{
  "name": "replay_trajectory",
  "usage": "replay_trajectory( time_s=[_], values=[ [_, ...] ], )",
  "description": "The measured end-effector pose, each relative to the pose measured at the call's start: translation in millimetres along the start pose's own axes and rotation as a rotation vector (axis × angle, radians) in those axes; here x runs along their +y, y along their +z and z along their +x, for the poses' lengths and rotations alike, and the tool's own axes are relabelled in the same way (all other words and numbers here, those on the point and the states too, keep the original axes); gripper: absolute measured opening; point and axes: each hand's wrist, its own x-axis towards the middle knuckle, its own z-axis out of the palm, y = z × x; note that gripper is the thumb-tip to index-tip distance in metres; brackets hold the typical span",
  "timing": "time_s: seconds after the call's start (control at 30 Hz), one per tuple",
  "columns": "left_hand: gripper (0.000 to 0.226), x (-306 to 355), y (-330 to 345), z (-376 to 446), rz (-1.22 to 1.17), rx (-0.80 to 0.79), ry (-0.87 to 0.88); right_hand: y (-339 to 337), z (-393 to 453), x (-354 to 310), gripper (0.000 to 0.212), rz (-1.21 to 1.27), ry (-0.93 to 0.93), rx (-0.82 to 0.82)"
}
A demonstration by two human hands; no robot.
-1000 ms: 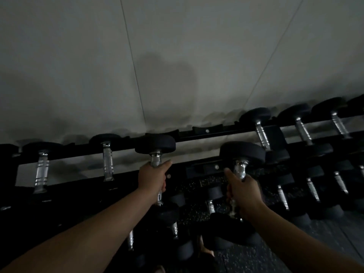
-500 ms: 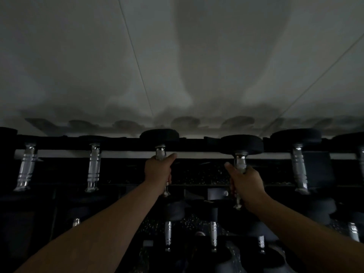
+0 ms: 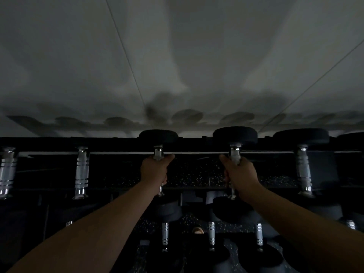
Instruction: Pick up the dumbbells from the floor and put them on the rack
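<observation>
Light: dim; dark parts of the scene merge, so fine detail is poor.
Left hand (image 3: 155, 170): bare, arm stretched forward, fingers wrapped fully round the chrome handle of the left black round-headed dumbbell (image 3: 158, 135).
Right hand (image 3: 241, 174): bare, arm stretched forward, fingers closed tight round the chrome handle of the right black round-headed dumbbell (image 3: 235, 134); thumb lies along the inner side.
Left dumbbell position: lies front to back across the top tier of the black metal rack (image 3: 118, 143); far head over the back rail, near head below the wrist; whether it bears on the rails I cannot tell.
Right dumbbell position: same lie, just beside the left one with a gap between; far head at the back rail, near head under the wrist, contact with the front rail unclear.
Heads: matte, rubber-like, thick discs.
Handles: polished metal, barrel-shaped, flared collars at the ends.
Top-tier neighbours: two grooved chrome-handled dumbbells (image 3: 81, 172) to the left, their heads lost in shadow; one larger black-headed dumbbell (image 3: 301, 136) to the right.
Lower tier: three smaller chrome-handled dumbbells (image 3: 211, 235) in a row beneath the hands.
Floor (image 3: 189, 174): dark, speckled with pale flecks, seen through the rack.
Wall (image 3: 177, 66): pale, smooth panels with thin seams; soft rounded shadows of the heads along its base.
</observation>
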Motion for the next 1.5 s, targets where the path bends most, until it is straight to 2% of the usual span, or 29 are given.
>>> replay_trajectory(
  time_s=[0.43, 0.77, 1.5],
  values=[
    [0.045, -3.6, 0.2, 5.2, 0.015, 0.043, 0.006, 20.7, 12.3, 15.3, 0.033, -0.04, 0.028, -0.036],
    [0.047, -4.9, -0.1, 6.0, 0.025, 0.06, 0.02, 15.5, 24.1, 21.0, 0.033, 0.089, 0.057, -0.049],
    [0.039, 3.6, 0.4, -3.9, 0.106, 0.064, 0.032, 14.8, 27.4, 22.6, 0.044, -0.071, 0.022, -0.091]
  ],
)
